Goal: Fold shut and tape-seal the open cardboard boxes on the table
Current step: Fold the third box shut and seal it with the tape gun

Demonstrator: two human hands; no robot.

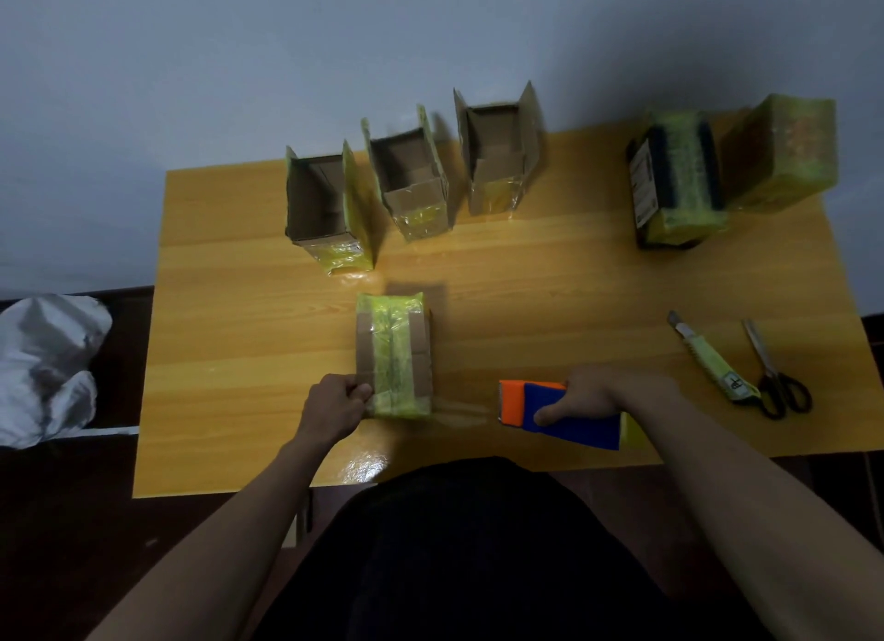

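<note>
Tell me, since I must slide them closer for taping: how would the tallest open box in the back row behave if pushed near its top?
The tallest open box stands upright on a narrow base, so a high push would likely tip it. It looks empty, so probably light and easy to slide on the glossy table. Its raised flaps would likely flex.

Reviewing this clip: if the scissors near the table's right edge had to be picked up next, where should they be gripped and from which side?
Judging by their pose, grip the scissors at the black handle loops, which point toward the person; the closed blades point away toward the wall. Come from above on the near right side, since the utility knife lies close along their left. The right hand holds the tape dispenser, so it must be set down first.
</note>
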